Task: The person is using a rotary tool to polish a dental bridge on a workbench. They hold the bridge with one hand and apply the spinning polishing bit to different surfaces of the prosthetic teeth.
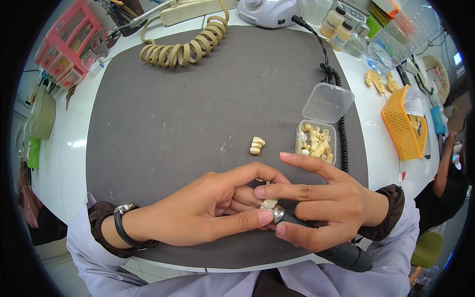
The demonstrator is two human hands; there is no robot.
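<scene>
My left hand (pixel 208 210) pinches a small cream tooth-shaped piece (pixel 270 203) between thumb and fingers over the near edge of a dark grey mat (pixel 198 109). My right hand (pixel 321 203) grips a black rotary handpiece (pixel 316 237) like a pen, its metal tip touching the piece. A second cream piece (pixel 256 145) lies loose on the mat just beyond my fingers. Right of it stands a small clear plastic box (pixel 316 141), lid open, holding several similar cream pieces.
A black coiled cord (pixel 336 99) runs from a white motor unit (pixel 267 12) at the back. A beige coiled hose (pixel 183 47), a pink drawer organiser (pixel 67 47), bottles (pixel 336 27) and an orange basket (pixel 401 126) ring the mat. Another person's arm (pixel 445 168) shows at far right.
</scene>
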